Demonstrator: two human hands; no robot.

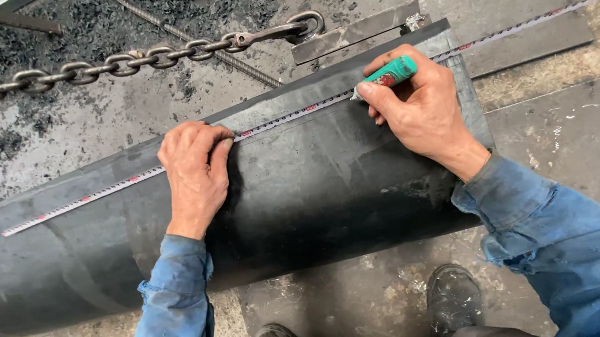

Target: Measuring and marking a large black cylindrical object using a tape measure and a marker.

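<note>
A large dark steel pipe (317,189) lies across the floor in front of me. A long measuring tape (97,194) runs along its top from the left end past the right end. My left hand (194,173) presses the tape flat against the pipe with its fingertips. My right hand (419,109) grips a green marker pen (388,75), and its tip touches the pipe right beside the tape.
A heavy chain (121,62) with a hook stretches over the floor behind the pipe. Flat steel plates (521,23) and a thin bar (356,32) lie beyond the pipe's right end. Dark metal shavings (96,27) cover the far floor. My boots (452,297) stand below the pipe.
</note>
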